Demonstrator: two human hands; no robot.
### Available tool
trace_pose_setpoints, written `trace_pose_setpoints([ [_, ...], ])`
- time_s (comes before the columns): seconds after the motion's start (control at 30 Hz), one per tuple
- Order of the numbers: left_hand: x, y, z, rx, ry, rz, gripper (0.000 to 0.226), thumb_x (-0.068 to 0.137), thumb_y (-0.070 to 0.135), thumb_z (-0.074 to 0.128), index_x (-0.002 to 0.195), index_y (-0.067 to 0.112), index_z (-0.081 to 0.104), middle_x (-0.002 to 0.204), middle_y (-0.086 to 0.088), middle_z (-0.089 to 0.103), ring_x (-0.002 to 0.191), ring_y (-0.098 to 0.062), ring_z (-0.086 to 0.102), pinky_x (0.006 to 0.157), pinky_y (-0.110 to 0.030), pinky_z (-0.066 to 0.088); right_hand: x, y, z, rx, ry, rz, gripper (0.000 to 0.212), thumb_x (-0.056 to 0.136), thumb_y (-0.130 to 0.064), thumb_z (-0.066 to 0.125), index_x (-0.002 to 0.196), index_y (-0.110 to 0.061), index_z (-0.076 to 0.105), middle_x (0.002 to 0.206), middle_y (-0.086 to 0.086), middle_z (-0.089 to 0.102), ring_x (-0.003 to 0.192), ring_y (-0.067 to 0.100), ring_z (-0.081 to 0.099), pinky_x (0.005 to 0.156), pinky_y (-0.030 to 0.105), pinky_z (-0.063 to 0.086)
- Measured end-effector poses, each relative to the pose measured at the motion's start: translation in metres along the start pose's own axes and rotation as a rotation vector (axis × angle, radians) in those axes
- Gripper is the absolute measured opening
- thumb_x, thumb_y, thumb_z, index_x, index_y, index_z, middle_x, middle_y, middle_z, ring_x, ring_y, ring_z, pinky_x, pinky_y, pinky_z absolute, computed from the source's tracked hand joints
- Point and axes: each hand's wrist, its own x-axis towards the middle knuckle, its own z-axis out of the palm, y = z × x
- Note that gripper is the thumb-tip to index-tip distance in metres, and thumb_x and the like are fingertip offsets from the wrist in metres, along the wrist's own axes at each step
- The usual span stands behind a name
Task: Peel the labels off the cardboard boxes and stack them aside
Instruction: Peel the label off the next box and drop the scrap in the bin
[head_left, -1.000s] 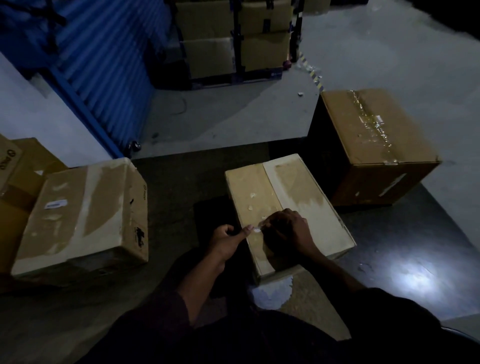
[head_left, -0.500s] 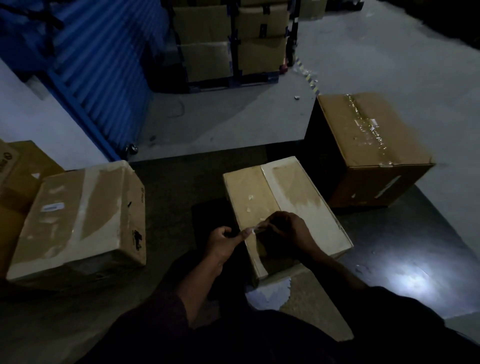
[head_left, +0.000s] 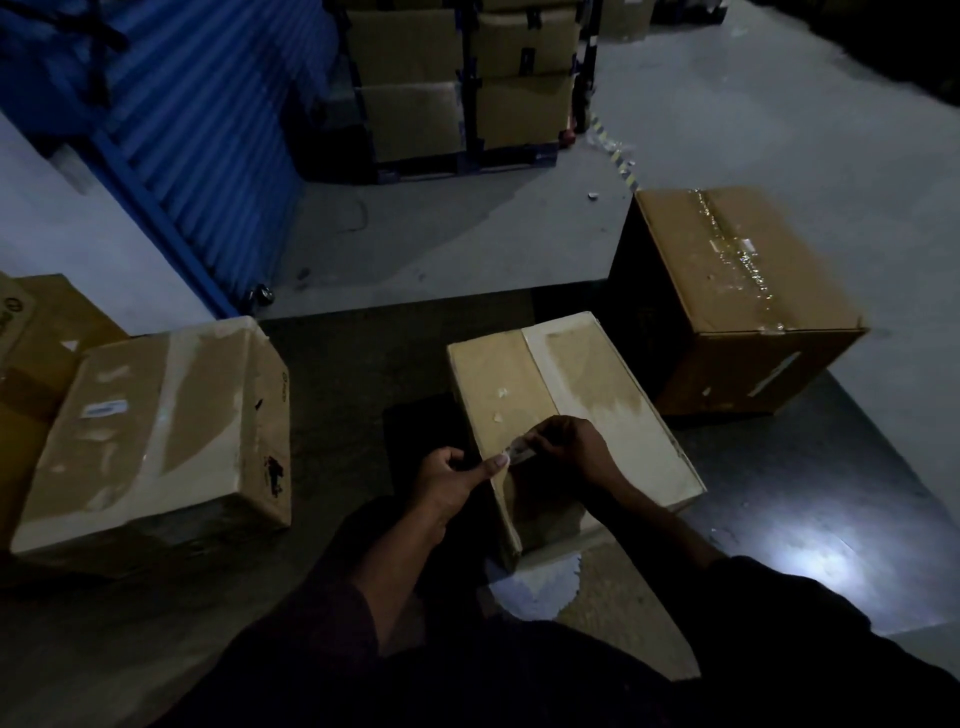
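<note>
A flat cardboard box lies on the floor right in front of me, its top showing pale patches of torn paper. My right hand pinches a small strip of label lifted off the box's near top. My left hand sits at the box's left edge, thumb pressed against the strip's near end. Both forearms wear dark sleeves. The light is dim, and the box surface under the right hand is hidden.
A large box with a small white label lies at the left, more boxes behind it. A taped brown box stands at the right. Stacked cartons stand far back beside a blue shutter.
The strip has come up slightly from the box between my fingers. My hands stay at the same spot on the box; the view has shifted a little.
</note>
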Motion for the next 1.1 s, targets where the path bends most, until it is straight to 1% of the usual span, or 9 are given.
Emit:
trace_pose_setpoints([
  [0.17, 0.001, -0.001, 0.0, 0.013, 0.014, -0.001, 0.078, 0.058, 0.057, 0.089, 0.116, 0.012, 0.062, 0.11, -0.007, 0.069, 0.095, -0.021, 0.065, 0.07, -0.028, 0.049, 0.006, 0.001, 0.001, -0.024, -0.031, 0.033, 0.015, 0.09, -0.024, 0.067, 0.086, -0.011, 0.073, 0.086, 0.009, 0.073, 0.082, 0.023, 0.068, 0.074, 0.039, 0.052],
  [0.37, -0.001, 0.003, 0.0, -0.006, 0.002, 0.003, 0.07, 0.063, 0.051, 0.088, 0.113, 0.012, 0.061, 0.106, -0.007, 0.068, 0.087, -0.018, 0.063, 0.065, -0.027, 0.046, 0.004, -0.001, -0.001, 0.039, -0.036, 0.004, 0.018, 0.091, -0.018, 0.066, 0.09, -0.002, 0.074, 0.085, 0.012, 0.072, 0.076, 0.018, 0.065, 0.067, 0.028, 0.046],
  [0.47, -0.004, 0.006, -0.001, -0.002, 0.004, 0.012, 0.061, 0.065, 0.048, 0.088, 0.108, 0.013, 0.061, 0.099, -0.004, 0.066, 0.08, -0.014, 0.059, 0.058, -0.025, 0.043, 0.006, 0.005, 0.001, 0.034, -0.027, 0.017, 0.018, 0.091, -0.021, 0.067, 0.09, -0.004, 0.073, 0.085, 0.011, 0.072, 0.079, 0.021, 0.068, 0.069, 0.033, 0.05],
  [0.6, -0.008, 0.01, 0.0, -0.004, 0.001, 0.016, 0.051, 0.069, 0.044, 0.087, 0.101, 0.017, 0.058, 0.088, 0.001, 0.061, 0.074, -0.012, 0.056, 0.057, -0.025, 0.043, 0.007, 0.007, 0.003, 0.033, -0.028, 0.002, 0.019, 0.091, -0.02, 0.067, 0.092, -0.002, 0.072, 0.088, 0.013, 0.072, 0.082, 0.024, 0.067, 0.066, 0.027, 0.044],
  [0.7, -0.008, 0.009, -0.002, -0.001, -0.008, 0.006, 0.051, 0.07, 0.044, 0.086, 0.102, 0.017, 0.056, 0.092, 0.001, 0.062, 0.079, -0.012, 0.058, 0.064, -0.026, 0.048, 0.0, 0.008, 0.0, 0.001, 0.008, -0.099, 0.015, 0.092, -0.02, 0.065, 0.101, -0.009, 0.069, 0.093, 0.006, 0.073, 0.085, 0.017, 0.068, 0.068, 0.025, 0.045],
  [0.83, -0.01, 0.007, -0.002, -0.015, -0.023, -0.005, 0.058, 0.071, 0.048, 0.084, 0.112, 0.019, 0.054, 0.105, -0.001, 0.061, 0.091, -0.016, 0.06, 0.077, -0.031, 0.052, -0.018, 0.016, -0.013, 0.119, 0.004, -0.232, 0.033, 0.089, -0.019, 0.067, 0.122, -0.02, 0.062, 0.098, -0.003, 0.072, 0.089, 0.007, 0.068, 0.078, 0.027, 0.055],
  [0.93, -0.012, 0.005, 0.001, -0.053, -0.001, 0.005, 0.052, 0.075, 0.048, 0.081, 0.108, 0.019, 0.054, 0.099, 0.001, 0.062, 0.085, -0.011, 0.059, 0.07, -0.028, 0.048, -0.026, 0.016, -0.021, 0.109, -0.016, -0.347, 0.038, 0.084, -0.03, 0.07, 0.121, -0.021, 0.065, 0.101, -0.003, 0.072, 0.09, 0.005, 0.068, 0.077, 0.027, 0.056],
  [1.03, -0.014, 0.002, 0.005, -0.053, 0.032, 0.031, 0.049, 0.077, 0.048, 0.079, 0.108, 0.017, 0.057, 0.103, -0.002, 0.064, 0.088, -0.014, 0.06, 0.074, -0.027, 0.047, -0.022, 0.016, -0.02, 0.001, -0.064, -0.416, 0.044, 0.078, -0.018, 0.075, 0.12, -0.027, 0.068, 0.1, -0.002, 0.069, 0.086, 0.009, 0.065, 0.071, 0.028, 0.053],
  [1.1, -0.015, 0.002, 0.005, -0.069, 0.037, 0.032, 0.046, 0.08, 0.045, 0.077, 0.109, 0.016, 0.057, 0.097, 0.002, 0.061, 0.087, -0.013, 0.058, 0.075, -0.027, 0.047, -0.016, 0.017, -0.016, -0.072, -0.036, -0.428, 0.043, 0.071, -0.021, 0.074, 0.112, -0.032, 0.071, 0.098, -0.002, 0.069, 0.088, 0.014, 0.063, 0.074, 0.033, 0.053],
])
